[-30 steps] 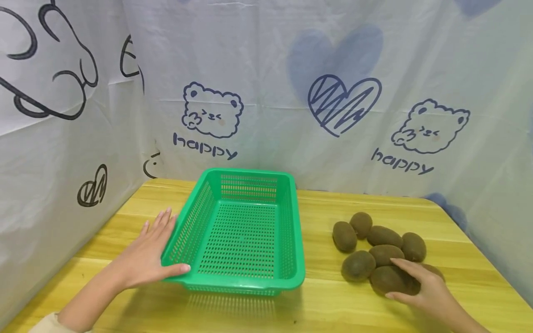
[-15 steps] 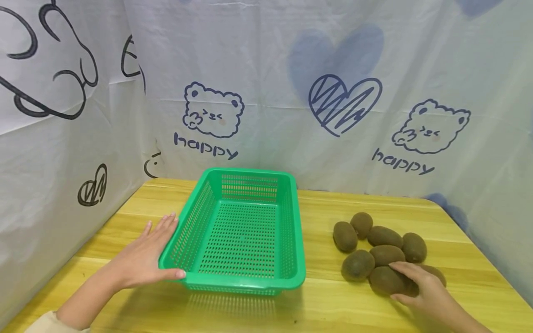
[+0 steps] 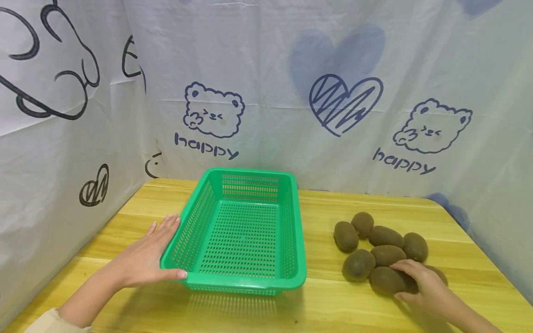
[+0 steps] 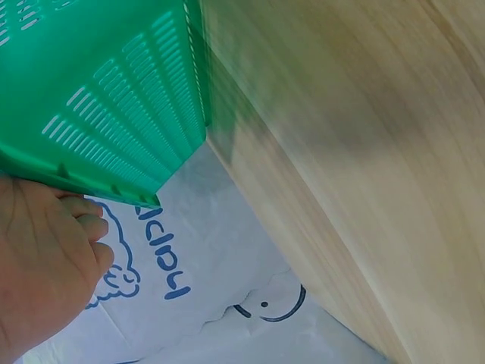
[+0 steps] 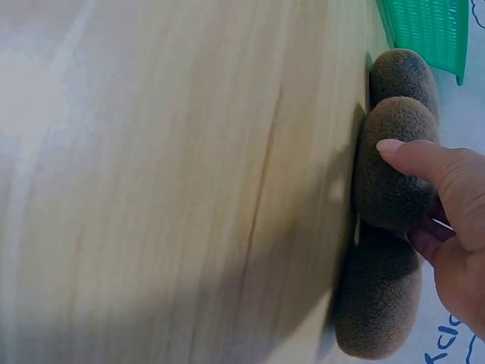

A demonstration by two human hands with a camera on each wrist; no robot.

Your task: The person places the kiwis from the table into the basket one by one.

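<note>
In the head view a green plastic basket (image 3: 243, 281) stands on the table with nothing in it. My left hand (image 3: 143, 256) lies along its near left corner, fingers straight against the outer side, thumb on the front rim. The left wrist view has that hand (image 4: 49, 262) just under the basket's rim (image 4: 83, 186). Over at the right, my right hand (image 3: 429, 286) grips the nearest kiwi (image 3: 387, 280) of a group of brown kiwis (image 3: 359, 265). Seen from the right wrist, the thumb presses the held kiwi (image 5: 390, 178) and the other fingers go behind it, partly hidden.
The other kiwis, such as the far one (image 3: 362, 225), sit close together beyond and beside the right hand. A yellow wood-grain table (image 3: 325, 305) carries everything. White printed cloth (image 3: 275, 92) hangs behind the table and along its sides.
My right fingers have settled slightly on the near kiwi, which stays in place. My left hand has slid a little, its thumb moving outward onto the rim. The basket has not moved.
</note>
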